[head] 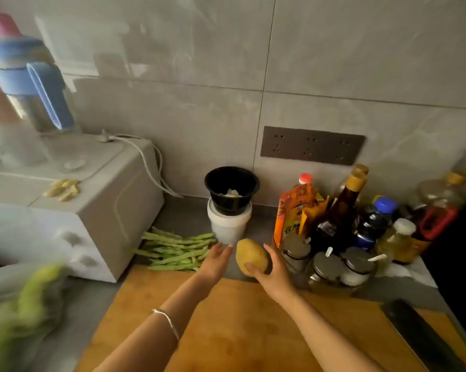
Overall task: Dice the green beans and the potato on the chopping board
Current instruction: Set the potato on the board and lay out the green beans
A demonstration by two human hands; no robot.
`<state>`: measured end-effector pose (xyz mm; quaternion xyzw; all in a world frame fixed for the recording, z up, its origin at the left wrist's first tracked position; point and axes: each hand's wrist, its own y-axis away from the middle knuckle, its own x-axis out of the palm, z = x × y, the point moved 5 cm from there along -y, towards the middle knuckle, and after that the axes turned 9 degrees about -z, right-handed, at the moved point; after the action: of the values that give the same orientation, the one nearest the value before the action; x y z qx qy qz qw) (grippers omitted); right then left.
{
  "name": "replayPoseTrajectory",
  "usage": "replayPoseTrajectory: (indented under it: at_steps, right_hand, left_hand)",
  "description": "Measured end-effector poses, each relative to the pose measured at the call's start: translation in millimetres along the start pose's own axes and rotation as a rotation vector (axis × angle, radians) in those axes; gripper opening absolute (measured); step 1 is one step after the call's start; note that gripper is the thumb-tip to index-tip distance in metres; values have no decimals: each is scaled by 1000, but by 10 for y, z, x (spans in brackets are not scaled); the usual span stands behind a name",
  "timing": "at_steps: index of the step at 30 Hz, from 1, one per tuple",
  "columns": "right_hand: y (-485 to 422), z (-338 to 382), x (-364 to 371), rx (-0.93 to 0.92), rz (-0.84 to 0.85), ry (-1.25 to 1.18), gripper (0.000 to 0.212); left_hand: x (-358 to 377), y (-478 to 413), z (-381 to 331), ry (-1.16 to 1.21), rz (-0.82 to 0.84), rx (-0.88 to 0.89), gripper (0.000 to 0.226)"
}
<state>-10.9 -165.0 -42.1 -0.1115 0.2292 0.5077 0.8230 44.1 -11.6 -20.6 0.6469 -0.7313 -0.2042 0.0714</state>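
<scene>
the right hand (273,273) grips the potato (251,259), thumb pressed on its near end and fingers wrapped round its right side. the potato is a smooth, yellow-brown oval, held tilted over the far edge of the chopping board (226,331). the left hand (217,260) is open beside it, fingers straight and close together, holding nothing. its tips are near the green beans (176,249) and a white tub (227,226), but whether they touch anything i cannot tell. a thin silver bangle (168,322) circles the left wrist. the green beans lie in a loose bundle of long, slim pods on the grey worktop (92,304), just beyond the board's far left corner and against the side of a boxy white appliance (97,210). the board is broad, warm-toned wood with a faint grain, and a dark, flat knife (421,336) lies across its right edge. the tub is plain round plastic with a glossy black bowl (231,189) seated in its mouth. to the right stands a crowd of condiments (360,232): dark glass bottles, an orange pouch with a red cap, and squat lidded jars. a blurred clear bag (30,304) with something green in it sits at the lower left. the wall (360,63) is large, glossy grey tile with marbled veins, carrying a long dark socket strip (312,145).
</scene>
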Motion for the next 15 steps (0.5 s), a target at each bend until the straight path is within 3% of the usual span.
replayPoseTrajectory:
  at_steps: [4, 9, 15]
  right_hand:
    - [-199, -275, 200, 60, -6, -131, 81]
    - [-343, -445, 334, 39, -11, -203, 76]
    - [-106, -262, 169, -130, -9, -235, 60]
  left_hand:
    - [285, -354, 175, 62, 63, -78, 46]
    - [530, -640, 529, 129, 85, -195, 54]
    - [407, -268, 475, 199, -67, -4, 52]
